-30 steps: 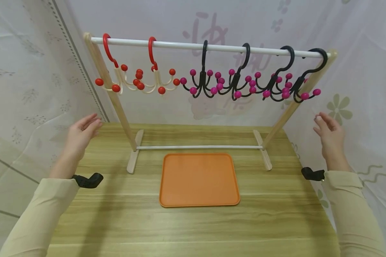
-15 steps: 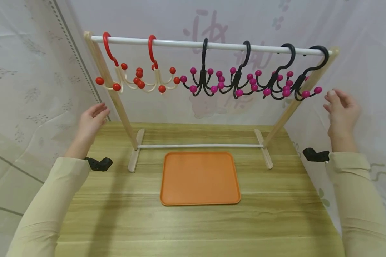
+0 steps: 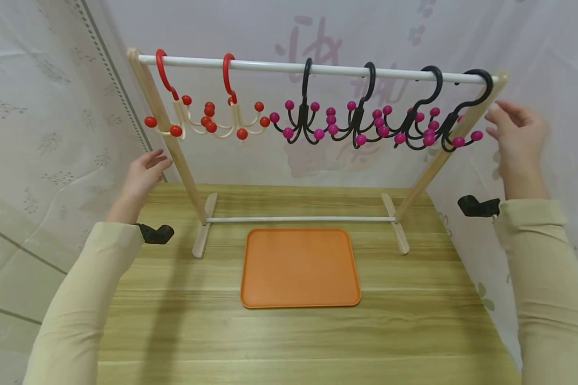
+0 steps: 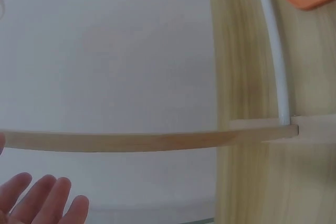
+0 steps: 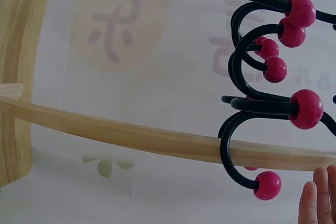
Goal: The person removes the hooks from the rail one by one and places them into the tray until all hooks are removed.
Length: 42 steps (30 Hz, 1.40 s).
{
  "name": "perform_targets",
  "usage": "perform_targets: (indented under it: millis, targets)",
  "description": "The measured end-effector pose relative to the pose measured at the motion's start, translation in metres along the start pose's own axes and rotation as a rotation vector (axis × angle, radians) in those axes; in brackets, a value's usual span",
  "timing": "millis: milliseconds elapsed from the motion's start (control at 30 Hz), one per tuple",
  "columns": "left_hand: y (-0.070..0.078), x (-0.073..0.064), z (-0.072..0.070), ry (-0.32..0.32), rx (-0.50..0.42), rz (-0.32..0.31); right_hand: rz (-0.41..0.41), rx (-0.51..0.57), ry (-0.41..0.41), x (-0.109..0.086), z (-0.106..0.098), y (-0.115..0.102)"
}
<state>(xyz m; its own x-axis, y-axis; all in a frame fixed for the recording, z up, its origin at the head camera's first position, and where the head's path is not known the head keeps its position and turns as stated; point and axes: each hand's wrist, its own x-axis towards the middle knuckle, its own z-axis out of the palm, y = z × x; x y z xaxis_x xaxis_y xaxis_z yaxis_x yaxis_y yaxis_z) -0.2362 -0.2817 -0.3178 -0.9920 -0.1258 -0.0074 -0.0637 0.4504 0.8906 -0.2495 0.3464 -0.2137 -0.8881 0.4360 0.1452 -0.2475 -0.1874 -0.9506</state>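
My left hand (image 3: 146, 174) is positioned just beside the left upright (image 3: 184, 174) of the rack, fingers released and holding nothing. My right hand (image 3: 522, 139) is positioned at the upper end of the right upright (image 3: 427, 179), fingers likewise released (contact with the wood cannot be determined at either side). The rack stands on the wood-grain table (image 3: 294, 342). Its white top rail (image 3: 270, 66) carries two red-hooked hangers (image 3: 227, 80) at the left and four black hangers (image 3: 304, 115), tipped with magenta balls, from mid-rail to the right end. An orange tray (image 3: 299, 267) lies flat in front of the lower bar (image 3: 298, 219).
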Motion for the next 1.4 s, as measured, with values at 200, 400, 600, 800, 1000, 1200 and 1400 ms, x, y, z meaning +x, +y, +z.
perform_targets:
  millis: [200, 400, 600, 800, 1000, 1200, 1400]
  targets:
    - [0.000, 0.006, 0.004, -0.001, -0.010, 0.007, 0.014, -0.026, -0.013, 0.005, 0.007, -0.004]
    - [-0.002, 0.010, 0.007, 0.002, -0.025, -0.006, 0.024, -0.042, -0.010, 0.006, 0.009, -0.005]
    - [-0.001, 0.013, 0.011, 0.017, -0.030, -0.003, 0.028, -0.034, -0.029, 0.006, 0.013, -0.004]
    - [0.002, 0.017, 0.015, 0.057, -0.068, 0.003, 0.018, -0.075, 0.003, 0.008, 0.023, -0.007]
    - [0.003, 0.021, 0.017, 0.107, -0.041, 0.002, 0.021, -0.088, 0.035, 0.010, 0.029, -0.011]
    - [0.005, 0.023, 0.021, 0.146, 0.010, 0.016, 0.022, -0.087, 0.039, 0.012, 0.029, -0.012]
    - [0.005, 0.024, 0.022, 0.169, -0.005, 0.011, 0.026, -0.092, 0.024, 0.012, 0.031, -0.015]
